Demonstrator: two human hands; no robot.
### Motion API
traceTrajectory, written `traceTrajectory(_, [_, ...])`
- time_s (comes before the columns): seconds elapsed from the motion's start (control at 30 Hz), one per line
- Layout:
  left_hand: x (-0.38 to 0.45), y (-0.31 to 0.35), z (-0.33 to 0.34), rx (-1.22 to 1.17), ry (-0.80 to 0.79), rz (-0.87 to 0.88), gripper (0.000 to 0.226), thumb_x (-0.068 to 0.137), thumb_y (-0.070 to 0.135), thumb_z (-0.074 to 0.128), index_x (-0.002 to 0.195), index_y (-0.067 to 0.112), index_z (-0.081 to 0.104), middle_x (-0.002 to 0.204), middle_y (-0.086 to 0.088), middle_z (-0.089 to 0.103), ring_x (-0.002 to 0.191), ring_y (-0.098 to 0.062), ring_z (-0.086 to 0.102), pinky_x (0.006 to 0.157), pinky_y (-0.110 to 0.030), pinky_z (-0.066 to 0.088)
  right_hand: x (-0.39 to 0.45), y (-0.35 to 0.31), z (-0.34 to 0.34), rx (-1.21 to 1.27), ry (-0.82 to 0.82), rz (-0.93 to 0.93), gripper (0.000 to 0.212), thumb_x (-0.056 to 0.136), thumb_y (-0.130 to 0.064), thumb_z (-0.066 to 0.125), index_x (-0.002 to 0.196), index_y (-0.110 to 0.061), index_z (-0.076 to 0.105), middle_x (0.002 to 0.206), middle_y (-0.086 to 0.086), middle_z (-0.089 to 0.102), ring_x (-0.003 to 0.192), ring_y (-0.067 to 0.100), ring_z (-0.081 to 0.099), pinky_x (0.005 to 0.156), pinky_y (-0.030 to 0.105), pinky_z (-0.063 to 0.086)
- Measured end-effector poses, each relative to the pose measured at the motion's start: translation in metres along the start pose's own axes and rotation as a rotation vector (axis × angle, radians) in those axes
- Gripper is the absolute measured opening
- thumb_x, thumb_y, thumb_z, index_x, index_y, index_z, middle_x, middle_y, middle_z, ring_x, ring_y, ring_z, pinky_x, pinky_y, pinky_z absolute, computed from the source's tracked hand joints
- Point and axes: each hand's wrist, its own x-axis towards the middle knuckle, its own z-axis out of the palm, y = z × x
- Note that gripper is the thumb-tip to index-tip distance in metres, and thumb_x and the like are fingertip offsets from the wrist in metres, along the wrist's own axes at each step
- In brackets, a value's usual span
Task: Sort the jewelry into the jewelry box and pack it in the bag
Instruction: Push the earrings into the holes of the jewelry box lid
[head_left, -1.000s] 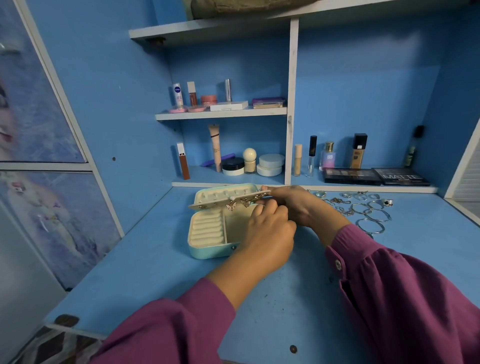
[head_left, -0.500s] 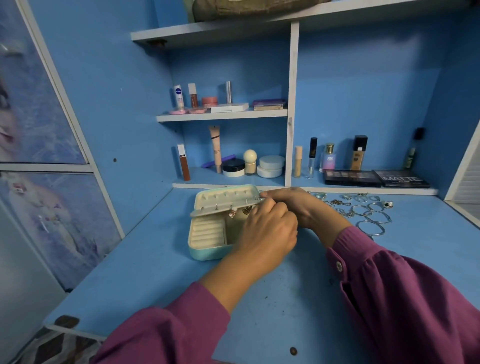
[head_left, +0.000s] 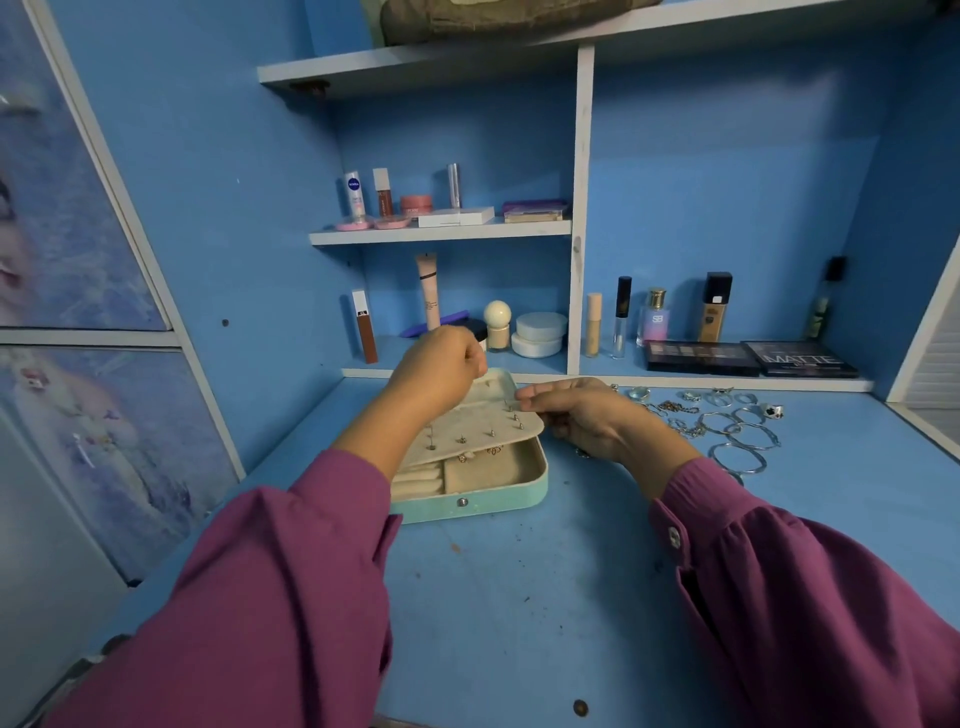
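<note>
On the blue tabletop (head_left: 519, 597), at twelve o'clock from the wearer, sits one teal jewelry box (head_left: 488, 499) with its cream earring panel (head_left: 488, 423) tilted up over the tray; the right hand (head_left: 576, 415) pinches the panel's right edge, while the left hand (head_left: 441, 364) hovers above with fingers curled, though whether it holds anything I cannot tell. To do this step well, I would keep the panel steady and push each stud squarely through its hole. About seven stud posts show on the panel, and toward two o'clock lies one loose heap of silver bangles and rings (head_left: 727, 421), too tangled to count.
</note>
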Motion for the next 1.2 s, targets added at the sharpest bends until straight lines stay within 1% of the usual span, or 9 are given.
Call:
traceTrajectory(0.17, [0.010,-0.001,0.011,0.192,-0.231,0.065,0.022,0.088,0.003,0.047,0.081,0.017,0.063,0.096,-0.004,0.067,0.092,-0.024,0.062,0.085,-0.037,0.050,0.002,0.002,-0.001,-0.006,-0.004,-0.015,0.014,0.072,0.007,0.071,0.082,-0.002,0.072,0.070,0.007,0.070,0.068,0.017,0.048,0.059,0.023,0.032])
traceTrajectory(0.27, [0.013,0.000,0.016,0.239,-0.264,0.097,0.022,0.089,0.005,0.048,0.079,0.020,0.060,0.092,0.000,0.063,0.090,-0.021,0.060,0.080,-0.034,0.048,0.003,0.001,-0.002,-0.015,-0.010,-0.015,0.015,0.072,0.008,0.072,0.082,-0.002,0.072,0.075,0.011,0.069,0.072,0.020,0.048,0.058,0.023,0.032])
traceTrajectory(0.33, [0.015,0.001,0.018,0.242,-0.284,0.104,0.022,0.089,0.005,0.047,0.080,0.019,0.061,0.087,0.001,0.062,0.086,-0.020,0.059,0.073,-0.030,0.045,0.003,0.001,-0.002,-0.015,-0.014,-0.013,0.015,0.072,0.009,0.072,0.084,-0.001,0.072,0.078,0.012,0.069,0.072,0.019,0.048,0.057,0.023,0.032])
traceTrajectory(0.47, [0.016,0.002,0.021,0.235,-0.291,0.104,0.021,0.089,0.006,0.047,0.082,0.018,0.063,0.085,0.001,0.062,0.085,-0.020,0.059,0.068,-0.028,0.041,0.003,0.001,-0.002,-0.016,-0.011,-0.023,0.015,0.072,0.009,0.072,0.084,-0.001,0.072,0.077,0.012,0.068,0.069,0.018,0.047,0.057,0.022,0.032])
traceTrajectory(0.77, [0.016,0.004,0.022,0.261,-0.298,0.104,0.018,0.090,0.008,0.050,0.081,0.019,0.061,0.086,-0.001,0.062,0.086,-0.022,0.060,0.075,-0.032,0.046,0.005,0.001,-0.003,-0.029,-0.021,-0.025,0.015,0.072,0.008,0.072,0.084,-0.001,0.072,0.076,0.010,0.070,0.072,0.018,0.048,0.058,0.023,0.032])
traceTrajectory(0.93, [0.016,0.006,0.024,0.324,-0.299,0.161,0.011,0.092,0.014,0.054,0.088,0.018,0.063,0.094,-0.005,0.064,0.089,-0.023,0.060,0.074,-0.033,0.045,0.007,0.003,-0.004,-0.030,-0.023,-0.037,0.017,0.070,0.008,0.074,0.086,0.001,0.072,0.085,0.016,0.068,0.086,0.026,0.047,0.061,0.024,0.033])
traceTrajectory(1.03, [0.016,0.007,0.025,0.369,-0.295,0.186,0.010,0.091,0.015,0.055,0.093,0.017,0.065,0.095,-0.005,0.064,0.089,-0.023,0.060,0.073,-0.033,0.044,0.005,0.002,-0.004,-0.036,-0.030,-0.040,0.020,0.071,0.008,0.073,0.090,0.004,0.071,0.086,0.015,0.068,0.081,0.024,0.047,0.059,0.024,0.032])
traceTrajectory(1.1, [0.017,0.007,0.024,0.375,-0.290,0.193,0.010,0.090,0.014,0.057,0.088,0.019,0.064,0.092,-0.003,0.063,0.088,-0.023,0.060,0.072,-0.032,0.044,0.004,0.002,-0.003,-0.042,-0.029,-0.043,0.017,0.071,0.008,0.072,0.088,0.003,0.071,0.083,0.014,0.068,0.074,0.020,0.048,0.057,0.023,0.030])
traceTrajectory(1.2, [0.018,0.005,0.022,0.328,-0.290,0.170,0.012,0.089,0.010,0.055,0.085,0.016,0.064,0.092,-0.003,0.063,0.087,-0.023,0.061,0.073,-0.032,0.046,0.004,0.002,-0.004,-0.035,-0.018,-0.032,0.015,0.071,0.008,0.073,0.084,0.001,0.071,0.081,0.014,0.068,0.079,0.023,0.048,0.056,0.023,0.032])
